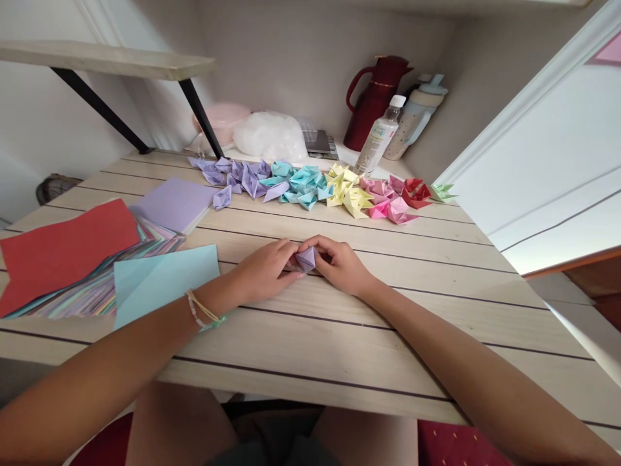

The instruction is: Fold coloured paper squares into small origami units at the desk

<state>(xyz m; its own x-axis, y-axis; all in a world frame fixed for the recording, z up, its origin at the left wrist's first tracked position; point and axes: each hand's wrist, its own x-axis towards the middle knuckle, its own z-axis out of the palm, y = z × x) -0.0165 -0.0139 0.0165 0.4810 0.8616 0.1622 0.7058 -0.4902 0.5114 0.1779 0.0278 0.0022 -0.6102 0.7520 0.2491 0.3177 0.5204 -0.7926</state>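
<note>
Lilac paper (306, 259), folded, 1 piece: at desk (369, 362) centre, pinched in nearly closed fingers of left hand (264, 268) and right hand (343, 265). Beyond: origami row (306, 181). Left: paper stack (72, 243).

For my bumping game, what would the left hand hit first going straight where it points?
The left hand would meet the purple folded paper first, then probably the right hand; depth is hard to judge.
</note>
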